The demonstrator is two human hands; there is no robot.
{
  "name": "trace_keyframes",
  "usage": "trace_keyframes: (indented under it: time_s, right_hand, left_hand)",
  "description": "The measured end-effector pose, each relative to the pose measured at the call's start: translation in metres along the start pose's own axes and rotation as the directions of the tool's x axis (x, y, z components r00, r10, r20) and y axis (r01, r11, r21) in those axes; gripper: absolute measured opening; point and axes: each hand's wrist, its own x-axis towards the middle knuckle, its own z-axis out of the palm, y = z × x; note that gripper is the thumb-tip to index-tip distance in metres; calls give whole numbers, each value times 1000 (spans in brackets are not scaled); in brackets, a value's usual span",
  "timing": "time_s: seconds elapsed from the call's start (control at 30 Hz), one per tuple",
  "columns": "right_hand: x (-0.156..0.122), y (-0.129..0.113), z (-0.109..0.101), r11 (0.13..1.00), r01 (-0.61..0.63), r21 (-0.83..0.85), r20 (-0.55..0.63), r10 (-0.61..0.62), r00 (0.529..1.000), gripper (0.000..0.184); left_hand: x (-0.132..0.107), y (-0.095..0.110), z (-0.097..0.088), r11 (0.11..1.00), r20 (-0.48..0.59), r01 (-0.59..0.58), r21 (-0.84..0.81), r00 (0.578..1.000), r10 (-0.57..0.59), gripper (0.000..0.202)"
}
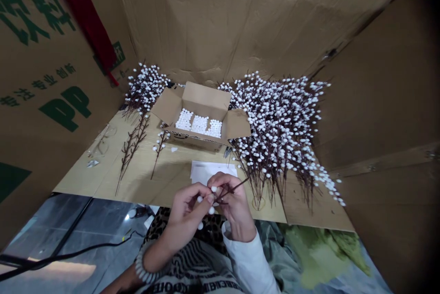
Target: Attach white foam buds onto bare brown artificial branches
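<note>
Both my left grip (185,207) and right grip (237,204) pinch one brown twig (240,184); excess pressure could dislodge white balls (211,210).

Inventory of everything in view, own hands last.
Table: one, tan, centre
Held stem: one, brown-white, lower centre
Carton: one, brown, mid-table
Balls: many, white, inside carton
Right pile: many stems, brown-white, right of carton
Left pile: many stems, brown-white, left behind carton
Bare stems: several, brown, table left
Single stem: one, brown-white, front-left of carton
Paper: one-plus, white, before carton
Strip: one, red, upper left
Cardboard panels: three, brown, around table
Cable: one, black, lower left
Cloth: one-plus, olive, lower right
Left hand: one, grey bracelet, on held stem
Right hand: one, white sleeve, on held stem
</note>
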Motion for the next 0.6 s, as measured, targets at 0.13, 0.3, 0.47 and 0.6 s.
trace_keyframes:
  time_s: [0.13,0.3,0.47,0.6]
  right_hand:
    - [-1,4,-1,1000,20,-9,-2,-20,1000,15]
    - [-3,6,-2,1000,9,2,20,-9,1000,14]
    - [-4,7,-1,1000,5,-3,31,-5,1000,13]
    - [-4,7,1,1000,12,-17,-2,-12,1000,13]
  left_hand:
    - [0,-1,1,1000,-26,-12,14,1000,13,21]
    - [-1,-3,1,999,-28,-29,20,999,29,22]
    - [-2,-4,1,1000,-48,-17,3,999,17,21]
    - [-2,-4,-1,1000,-48,-16,-22,999,15,21]
